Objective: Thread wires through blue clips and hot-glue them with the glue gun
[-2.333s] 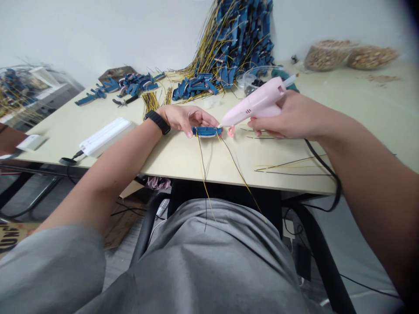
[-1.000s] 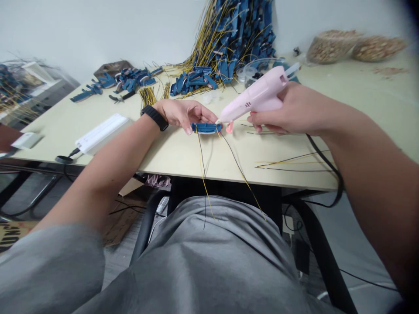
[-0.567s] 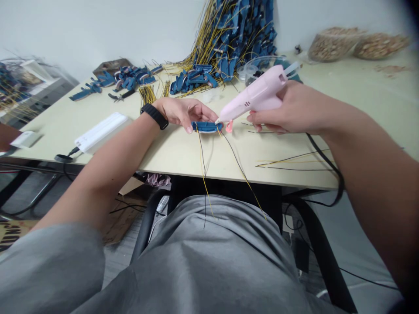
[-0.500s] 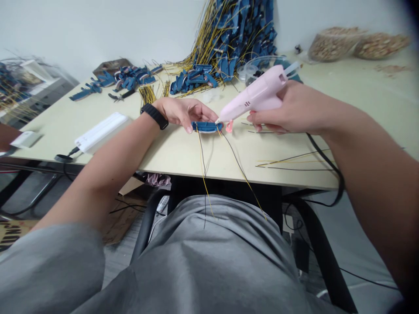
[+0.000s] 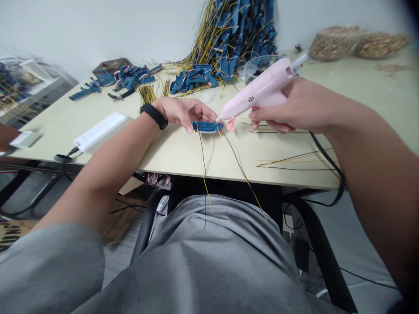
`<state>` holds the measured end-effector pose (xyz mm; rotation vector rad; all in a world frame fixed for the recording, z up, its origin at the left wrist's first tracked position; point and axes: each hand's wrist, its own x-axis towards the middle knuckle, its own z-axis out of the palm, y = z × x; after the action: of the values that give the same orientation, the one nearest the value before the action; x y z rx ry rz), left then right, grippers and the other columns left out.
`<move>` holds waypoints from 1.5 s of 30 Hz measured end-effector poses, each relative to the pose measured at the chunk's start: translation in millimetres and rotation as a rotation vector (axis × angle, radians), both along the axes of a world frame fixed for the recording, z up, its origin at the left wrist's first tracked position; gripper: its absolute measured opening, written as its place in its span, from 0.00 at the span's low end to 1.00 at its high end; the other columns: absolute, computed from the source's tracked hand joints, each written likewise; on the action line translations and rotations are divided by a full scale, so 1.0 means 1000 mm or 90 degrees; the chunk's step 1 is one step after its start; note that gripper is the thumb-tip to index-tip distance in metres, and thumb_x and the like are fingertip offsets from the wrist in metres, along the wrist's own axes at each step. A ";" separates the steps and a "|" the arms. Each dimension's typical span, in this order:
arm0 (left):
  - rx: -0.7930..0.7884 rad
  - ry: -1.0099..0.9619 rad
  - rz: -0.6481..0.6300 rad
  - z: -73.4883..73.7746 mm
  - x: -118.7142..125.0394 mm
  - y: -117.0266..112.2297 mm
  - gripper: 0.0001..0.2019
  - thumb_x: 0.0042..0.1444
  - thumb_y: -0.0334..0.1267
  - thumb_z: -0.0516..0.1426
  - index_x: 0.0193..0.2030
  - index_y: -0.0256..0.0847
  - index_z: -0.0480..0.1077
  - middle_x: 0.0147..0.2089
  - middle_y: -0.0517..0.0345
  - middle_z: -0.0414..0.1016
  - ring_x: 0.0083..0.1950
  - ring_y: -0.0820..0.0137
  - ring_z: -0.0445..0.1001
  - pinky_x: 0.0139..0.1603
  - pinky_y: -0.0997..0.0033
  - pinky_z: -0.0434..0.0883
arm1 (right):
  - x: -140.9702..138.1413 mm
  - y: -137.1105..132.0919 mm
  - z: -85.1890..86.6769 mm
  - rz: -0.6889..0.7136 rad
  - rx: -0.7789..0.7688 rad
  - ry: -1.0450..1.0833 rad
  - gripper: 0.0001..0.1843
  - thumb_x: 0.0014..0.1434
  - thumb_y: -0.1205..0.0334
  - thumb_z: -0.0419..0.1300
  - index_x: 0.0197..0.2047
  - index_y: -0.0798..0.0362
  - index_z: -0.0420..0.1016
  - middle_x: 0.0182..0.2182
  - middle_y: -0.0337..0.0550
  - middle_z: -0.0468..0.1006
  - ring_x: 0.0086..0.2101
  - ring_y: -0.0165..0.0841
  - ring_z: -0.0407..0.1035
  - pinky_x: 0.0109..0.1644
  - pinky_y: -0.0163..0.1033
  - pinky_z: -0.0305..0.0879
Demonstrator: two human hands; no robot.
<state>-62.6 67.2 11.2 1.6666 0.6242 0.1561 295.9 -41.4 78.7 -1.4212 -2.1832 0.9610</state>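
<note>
My left hand (image 5: 188, 113), a black band at its wrist, grips a blue plastic strip (image 5: 207, 127) by its ends between thumb and fingers, just over the table. Black and yellow wires (image 5: 240, 168) hang from the strip past the table's front edge onto my lap. My right hand (image 5: 288, 109) is wrapped round a pale pink glue gun (image 5: 258, 91), its forefinger at the trigger. The gun's nozzle points down to the left at the strip's right end; whether it touches is too small to tell. A clear glue stick (image 5: 300, 61) pokes out of its rear.
Blue parts with yellow wires (image 5: 229, 43) are heaped against the wall. Loose wires (image 5: 294, 163) lie under my right forearm, near the gun's black cord (image 5: 327, 157). A white power box (image 5: 101, 131), pliers (image 5: 121, 95) and bags of small tan pieces (image 5: 334, 43) are on the table (image 5: 366, 109).
The glue gun in my right hand has shifted slightly right and its nozzle has risen a little. My left hand and the blue strip are nearly still.
</note>
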 end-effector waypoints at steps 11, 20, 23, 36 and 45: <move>0.027 -0.007 -0.006 0.002 0.003 -0.004 0.44 0.28 0.50 0.93 0.57 0.44 0.96 0.57 0.45 0.98 0.61 0.49 0.95 0.68 0.60 0.87 | 0.011 0.007 -0.003 -0.002 -0.013 -0.014 0.27 0.75 0.46 0.85 0.33 0.45 0.77 0.23 0.40 0.73 0.26 0.36 0.65 0.34 0.48 0.59; 0.069 -0.012 0.015 0.003 0.010 -0.009 0.42 0.32 0.52 0.91 0.57 0.41 0.98 0.62 0.37 0.97 0.65 0.40 0.94 0.76 0.47 0.83 | -0.010 0.001 0.027 0.029 0.008 -0.133 0.18 0.73 0.56 0.80 0.34 0.44 0.80 0.20 0.37 0.71 0.23 0.35 0.63 0.31 0.47 0.55; 0.040 -0.005 -0.018 0.004 0.009 -0.007 0.41 0.31 0.46 0.92 0.58 0.42 0.98 0.64 0.42 0.98 0.64 0.48 0.91 0.73 0.54 0.83 | -0.017 0.007 0.033 0.062 -0.004 -0.136 0.11 0.71 0.58 0.80 0.38 0.45 0.85 0.20 0.37 0.72 0.23 0.36 0.64 0.29 0.47 0.52; 0.043 0.009 -0.015 0.002 0.011 -0.005 0.42 0.31 0.50 0.94 0.58 0.47 0.97 0.63 0.46 0.98 0.74 0.42 0.90 0.82 0.46 0.82 | -0.021 0.027 0.037 0.100 0.011 -0.165 0.20 0.75 0.45 0.85 0.39 0.45 0.87 0.23 0.37 0.71 0.24 0.34 0.60 0.30 0.46 0.51; 0.036 -0.011 -0.014 0.004 0.013 -0.006 0.37 0.30 0.46 0.94 0.51 0.42 0.97 0.54 0.44 0.98 0.74 0.37 0.90 0.89 0.38 0.77 | -0.030 0.023 0.044 0.107 0.010 -0.182 0.14 0.75 0.49 0.83 0.42 0.45 0.89 0.24 0.39 0.73 0.25 0.36 0.64 0.30 0.45 0.55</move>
<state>-50.1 61.0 14.8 1.7249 0.5929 0.1729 265.4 -18.8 122.2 -1.4631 -2.5458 0.8338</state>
